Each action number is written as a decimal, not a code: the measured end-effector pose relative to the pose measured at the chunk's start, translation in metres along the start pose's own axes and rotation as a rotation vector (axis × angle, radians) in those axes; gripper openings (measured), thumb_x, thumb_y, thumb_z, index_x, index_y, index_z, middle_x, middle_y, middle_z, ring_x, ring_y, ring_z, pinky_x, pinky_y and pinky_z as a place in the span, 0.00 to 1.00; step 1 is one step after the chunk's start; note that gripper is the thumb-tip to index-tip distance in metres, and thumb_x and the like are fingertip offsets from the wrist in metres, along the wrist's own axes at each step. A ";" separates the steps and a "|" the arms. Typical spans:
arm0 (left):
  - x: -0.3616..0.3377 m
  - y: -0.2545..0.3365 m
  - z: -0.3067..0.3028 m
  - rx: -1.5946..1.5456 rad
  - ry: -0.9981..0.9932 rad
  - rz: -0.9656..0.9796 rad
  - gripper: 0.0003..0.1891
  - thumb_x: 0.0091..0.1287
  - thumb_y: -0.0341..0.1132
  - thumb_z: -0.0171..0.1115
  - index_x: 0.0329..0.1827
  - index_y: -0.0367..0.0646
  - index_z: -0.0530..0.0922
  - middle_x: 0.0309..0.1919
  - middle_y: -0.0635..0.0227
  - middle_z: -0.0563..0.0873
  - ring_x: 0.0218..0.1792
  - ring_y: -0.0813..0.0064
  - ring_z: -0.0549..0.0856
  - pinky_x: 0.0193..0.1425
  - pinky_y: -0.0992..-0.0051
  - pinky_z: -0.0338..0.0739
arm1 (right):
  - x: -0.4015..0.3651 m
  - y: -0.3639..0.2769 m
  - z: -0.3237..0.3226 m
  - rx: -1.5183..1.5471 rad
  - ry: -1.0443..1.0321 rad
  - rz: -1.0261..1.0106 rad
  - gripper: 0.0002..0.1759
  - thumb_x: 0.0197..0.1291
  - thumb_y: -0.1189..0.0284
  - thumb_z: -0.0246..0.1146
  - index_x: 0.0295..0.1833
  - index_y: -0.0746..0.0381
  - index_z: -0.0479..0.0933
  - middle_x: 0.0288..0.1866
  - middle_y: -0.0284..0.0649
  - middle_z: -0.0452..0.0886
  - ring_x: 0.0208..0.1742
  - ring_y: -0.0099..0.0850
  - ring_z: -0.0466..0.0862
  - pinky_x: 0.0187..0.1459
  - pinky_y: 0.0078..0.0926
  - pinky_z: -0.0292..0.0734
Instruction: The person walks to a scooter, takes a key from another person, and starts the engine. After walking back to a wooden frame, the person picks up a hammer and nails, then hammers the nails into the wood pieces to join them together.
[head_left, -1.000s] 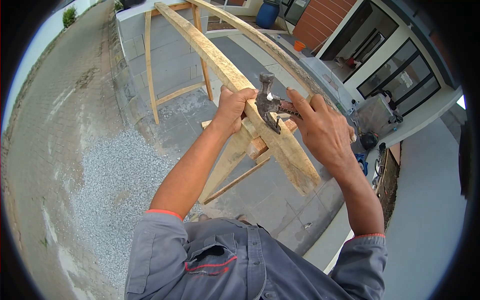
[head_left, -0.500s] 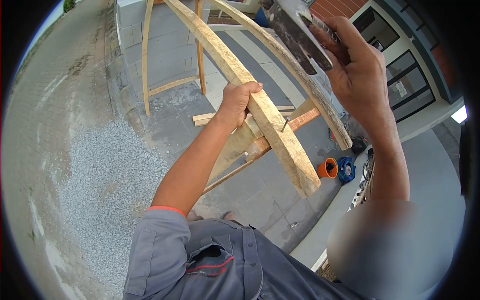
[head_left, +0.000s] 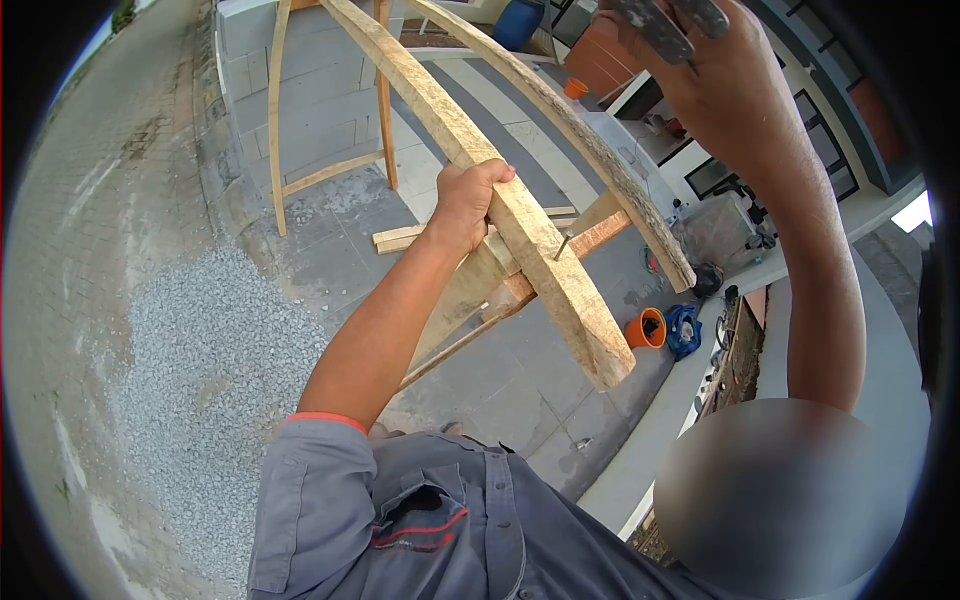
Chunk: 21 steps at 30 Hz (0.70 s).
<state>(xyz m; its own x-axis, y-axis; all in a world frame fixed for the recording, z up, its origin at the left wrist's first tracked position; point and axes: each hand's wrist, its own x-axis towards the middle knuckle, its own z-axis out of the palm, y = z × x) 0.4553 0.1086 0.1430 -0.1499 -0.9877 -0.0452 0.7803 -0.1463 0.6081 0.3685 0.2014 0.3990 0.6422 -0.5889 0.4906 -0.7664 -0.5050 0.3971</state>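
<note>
My left hand (head_left: 465, 205) is wrapped round a long pale wooden beam (head_left: 560, 275), thumb across its top face. A nail (head_left: 563, 246) sticks up from the beam between my hand and its near end, with much of its shank showing. Below, the beam rests across a reddish-brown crosspiece (head_left: 603, 232) of a wooden frame. Raised high at the upper right, my right hand (head_left: 715, 85) is closed on a scuffed, dark metal tool (head_left: 652, 28) with flat, round-ended parts. The frame's top edge cuts this tool off, and its kind does not show.
A second beam with bark (head_left: 600, 150) runs alongside on the right. Wooden legs (head_left: 276, 130) stand by a grey block wall (head_left: 330, 115). Grey gravel (head_left: 215, 390) is heaped at left. An orange bucket (head_left: 646, 328) and blue bag (head_left: 683, 332) sit on the paving at right.
My right hand has risen with the metal tool, up and away from the nail, partly out of view. My left hand keeps its grip on the beam, and the view has shifted slightly.
</note>
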 end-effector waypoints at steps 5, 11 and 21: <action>0.001 -0.006 0.003 -0.003 -0.012 0.079 0.14 0.58 0.24 0.64 0.46 0.29 0.76 0.37 0.57 0.82 0.37 0.65 0.86 0.43 0.62 0.86 | -0.024 -0.005 0.019 -0.721 -1.053 -0.178 0.10 0.69 0.71 0.64 0.53 0.57 0.83 0.29 0.38 0.87 0.28 0.26 0.88 0.31 0.24 0.81; 0.004 -0.004 -0.003 -0.044 -0.040 0.012 0.13 0.57 0.23 0.64 0.45 0.30 0.76 0.37 0.58 0.82 0.37 0.67 0.86 0.42 0.64 0.85 | -0.009 0.028 -0.002 -0.213 -0.211 0.092 0.09 0.66 0.68 0.69 0.49 0.55 0.85 0.26 0.38 0.87 0.32 0.26 0.90 0.34 0.22 0.83; 0.013 -0.010 -0.005 -0.107 -0.088 0.061 0.14 0.55 0.22 0.65 0.45 0.32 0.76 0.36 0.60 0.82 0.35 0.68 0.85 0.40 0.64 0.85 | -0.047 0.001 -0.004 -0.503 -0.500 -0.218 0.08 0.67 0.65 0.66 0.38 0.57 0.83 0.25 0.36 0.85 0.27 0.26 0.87 0.29 0.30 0.79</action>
<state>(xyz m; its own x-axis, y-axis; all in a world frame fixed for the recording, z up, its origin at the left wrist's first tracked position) 0.4485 0.0968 0.1324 -0.1489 -0.9869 0.0617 0.8489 -0.0956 0.5198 0.3376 0.2307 0.3797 0.6181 -0.7861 -0.0046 -0.4573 -0.3644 0.8112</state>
